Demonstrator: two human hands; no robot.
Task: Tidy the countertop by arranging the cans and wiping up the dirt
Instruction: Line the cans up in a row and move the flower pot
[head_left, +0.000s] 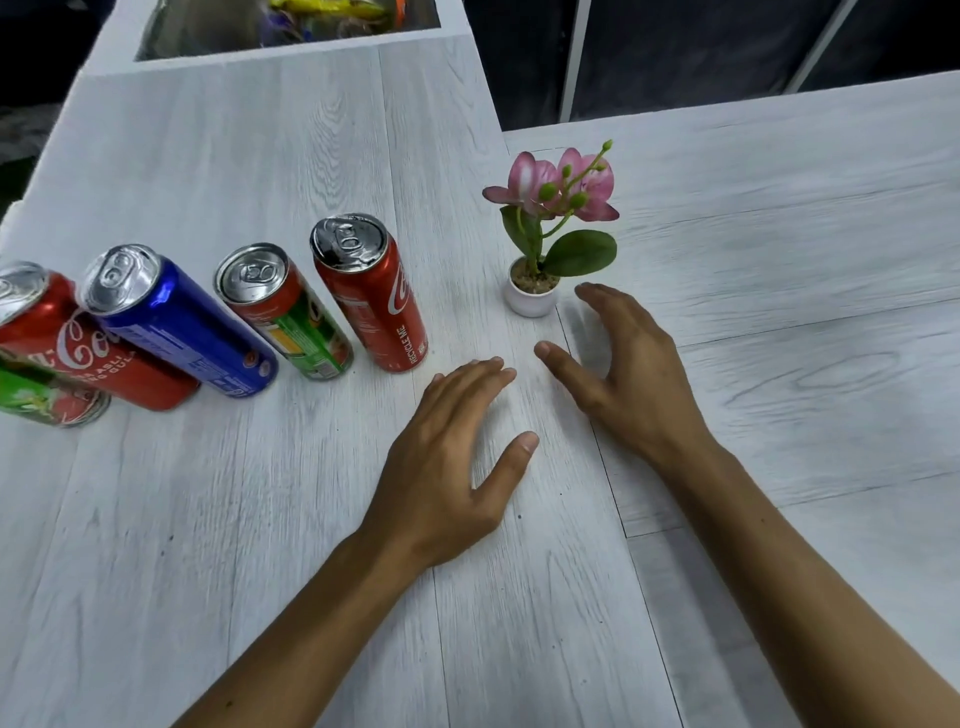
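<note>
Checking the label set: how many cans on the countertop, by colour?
Red cans: 2
Blue can: 1
Green-red cans: 2 (one cut off by the left edge)
Total: 5

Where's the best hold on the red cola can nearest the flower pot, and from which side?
Probably around the mid-body of the slim red aluminium cola can, from its right. It stands upright, a round wall suits a wrap, and that side faces bare white wood-grain countertop, while the red-and-green can stands close on its left.
</note>
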